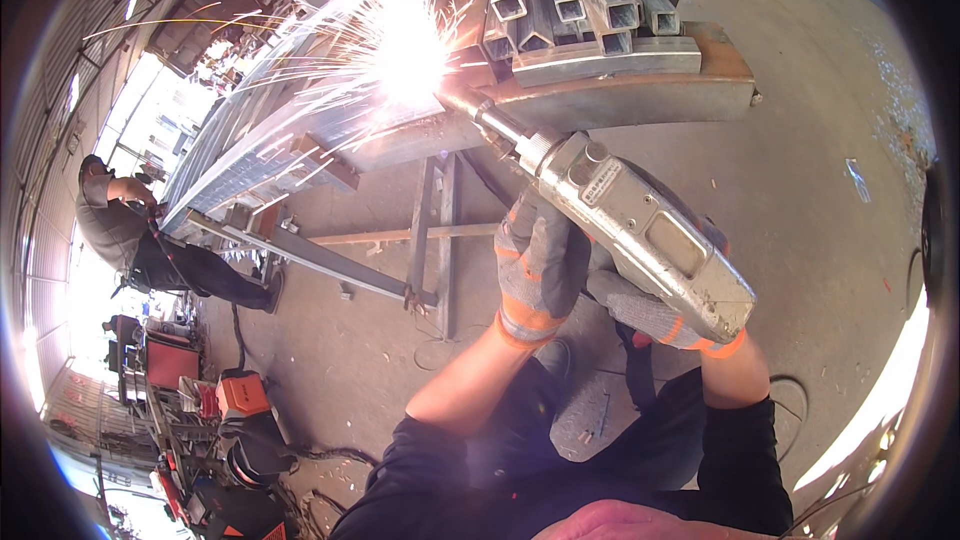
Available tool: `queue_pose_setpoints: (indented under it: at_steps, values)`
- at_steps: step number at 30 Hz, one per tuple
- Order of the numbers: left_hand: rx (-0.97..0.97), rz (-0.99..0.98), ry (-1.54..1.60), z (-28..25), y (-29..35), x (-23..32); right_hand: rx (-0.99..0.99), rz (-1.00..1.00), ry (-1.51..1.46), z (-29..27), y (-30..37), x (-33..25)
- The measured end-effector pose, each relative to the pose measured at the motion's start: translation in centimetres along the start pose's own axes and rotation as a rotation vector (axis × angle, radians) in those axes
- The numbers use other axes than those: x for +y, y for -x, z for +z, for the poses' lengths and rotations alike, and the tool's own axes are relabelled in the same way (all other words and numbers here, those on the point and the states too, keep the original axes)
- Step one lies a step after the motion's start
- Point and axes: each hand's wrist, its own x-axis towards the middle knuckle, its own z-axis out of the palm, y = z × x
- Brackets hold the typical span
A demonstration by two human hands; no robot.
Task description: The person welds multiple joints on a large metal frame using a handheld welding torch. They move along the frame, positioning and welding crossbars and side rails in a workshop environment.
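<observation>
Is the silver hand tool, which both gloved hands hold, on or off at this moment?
On: a dazzling white burst of sparks spreads from just beyond the nozzle of the tool.

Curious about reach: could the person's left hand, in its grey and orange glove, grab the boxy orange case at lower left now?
Probably not: the left hand seems busy steadying the long silver metal torch, and the orange case looks too far away.

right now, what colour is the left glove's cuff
The cuff is orange and grey, clearest in head view.
</observation>
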Motion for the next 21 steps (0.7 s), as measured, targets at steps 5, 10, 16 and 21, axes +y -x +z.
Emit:
queue_pose_setpoints:
  at_steps: [5,10,16,21]
  values:
    - [-0.005,-0.01,0.041,0.3,0.2,-0.3,0.082,0.451,-0.191,0.4,-0.5,-2.7]
    - [-0.021,-0.054,0.088,0.3,0.4,-0.2,0.078,0.339,0.085,1.3,-1.2,-3.4]
    - [0.006,-0.196,0.32,0.3,0.1,0.5,0.118,0.318,0.058,1.8,-1.3,-3.2]
    - [-0.044,-0.093,0.127,-0.4,0.0,0.5,0.114,0.292,0.186,2.1,-1.2,-3.3]
